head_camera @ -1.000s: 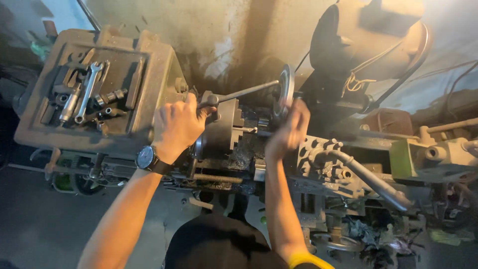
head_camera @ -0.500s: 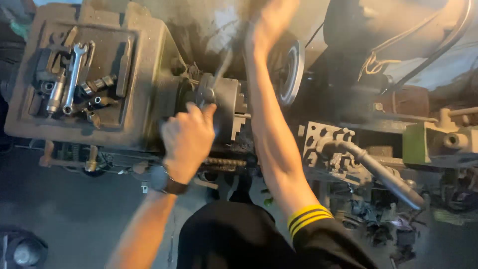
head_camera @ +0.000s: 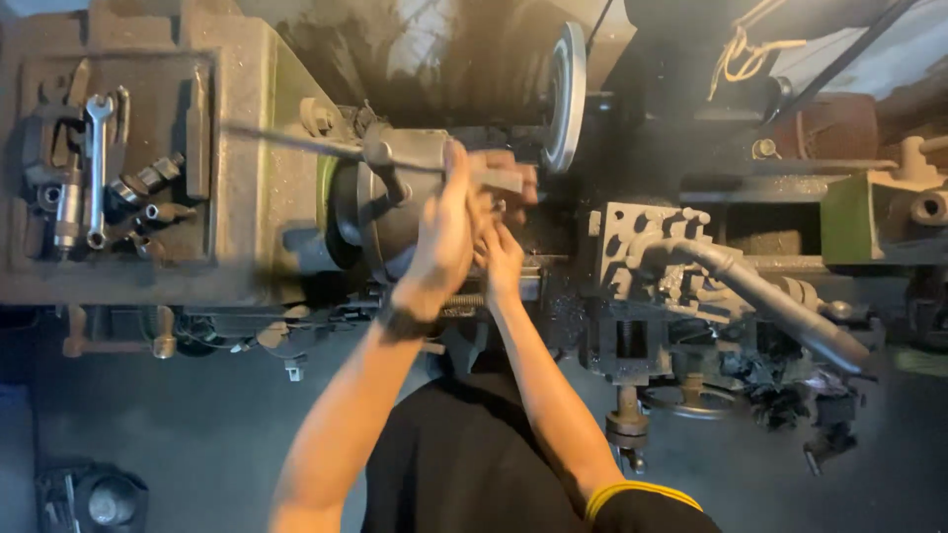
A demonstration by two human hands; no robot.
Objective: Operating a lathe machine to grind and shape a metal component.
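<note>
— Fingers (head_camera: 456, 188) of the left hand (head_camera: 444, 242) are curling shut around the chuck key (head_camera: 395, 150), gripping it where its cross handle is sticking out over the lathe chuck (head_camera: 380, 212), aren't they?

— Yes, they are closing on it. The key's thin bar is running off to the left, towards the headstock (head_camera: 252, 148), and its stem is standing in the chuck.

— And the right hand (head_camera: 499, 252)?

— It is sitting just beside the left one, touching it, with its fingers (head_camera: 513, 183) reaching up to a flat metal piece at the chuck face. They are looking bent around that piece, but the left hand is covering part of them, so I cannot tell whether they are gripping it.

— What is lying around the chuck?

— Just to its right a round steel disc (head_camera: 565, 99) is standing on edge. Further right the tool post (head_camera: 642, 247) is sitting on the carriage, with a grey flexible hose (head_camera: 760, 291) slanting down across it. To the left, a recessed tray (head_camera: 197, 242) on top of the headstock is holding a wrench (head_camera: 96, 168) and several sockets (head_camera: 148, 192).

— And the wrist?

— A dark watch (head_camera: 400, 321) is wrapping the left wrist, and a yellow-edged black sleeve (head_camera: 642, 503) is covering the right upper arm.
</note>
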